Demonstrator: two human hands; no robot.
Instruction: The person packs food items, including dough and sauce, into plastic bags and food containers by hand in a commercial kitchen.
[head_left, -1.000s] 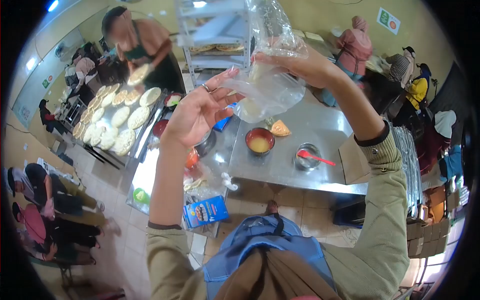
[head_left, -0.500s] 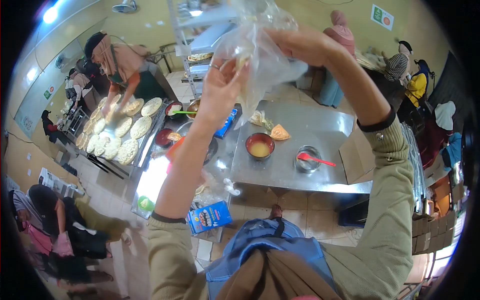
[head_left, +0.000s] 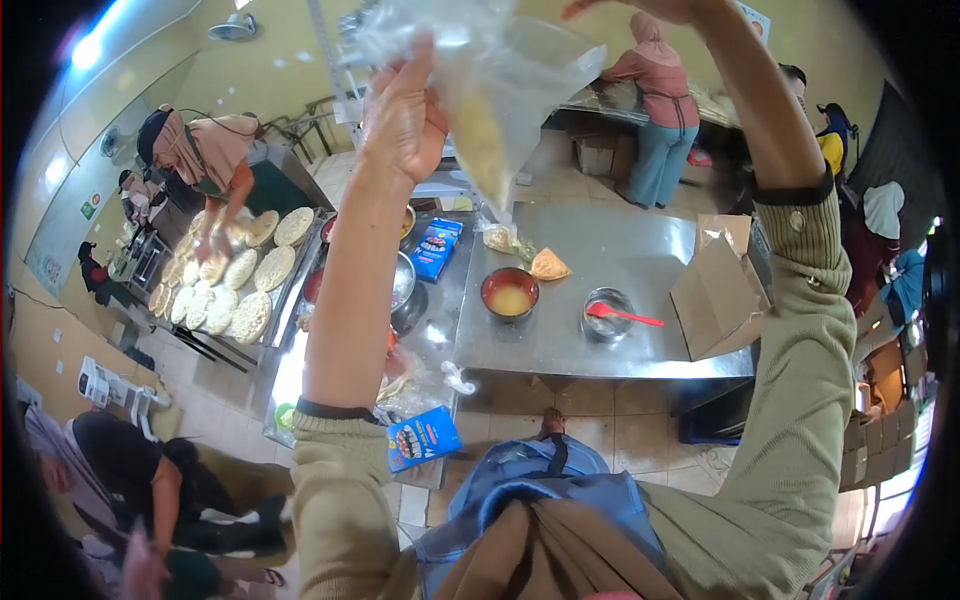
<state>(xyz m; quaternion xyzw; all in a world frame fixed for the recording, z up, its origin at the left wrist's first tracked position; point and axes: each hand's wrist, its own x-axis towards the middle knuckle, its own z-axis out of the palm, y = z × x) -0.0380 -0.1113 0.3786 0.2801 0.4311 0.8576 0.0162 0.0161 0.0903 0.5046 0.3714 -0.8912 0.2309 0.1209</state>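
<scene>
My left hand (head_left: 408, 125) is raised and closed on a clear plastic bag (head_left: 545, 75). Pale yellowish stuff (head_left: 480, 140) fills the bag's narrow lower part, which hangs tip down over the steel table. At the top edge, to the right of the bag, is my right hand (head_left: 665, 8); the frame cuts off part of it. Its visible fingers stretch out apart from the bag, with nothing seen in them. Below the bag stand a dark red bowl (head_left: 510, 296) of yellowish liquid and a metal bowl (head_left: 608, 314) with a red spatula (head_left: 630, 317).
On the steel table (head_left: 560, 350) are an orange-tan lump (head_left: 549, 265), small plastic packets (head_left: 500, 238) and an open cardboard box (head_left: 715, 300). Blue boxes (head_left: 424, 438) lie to the left. A co-worker (head_left: 215, 155) bends over round flat breads (head_left: 240, 270); another person (head_left: 655, 110) stands behind.
My right hand has come off the bag and moved up and to the right. The bag, in my left hand, has shifted left, and its yellowish contents now show more plainly.
</scene>
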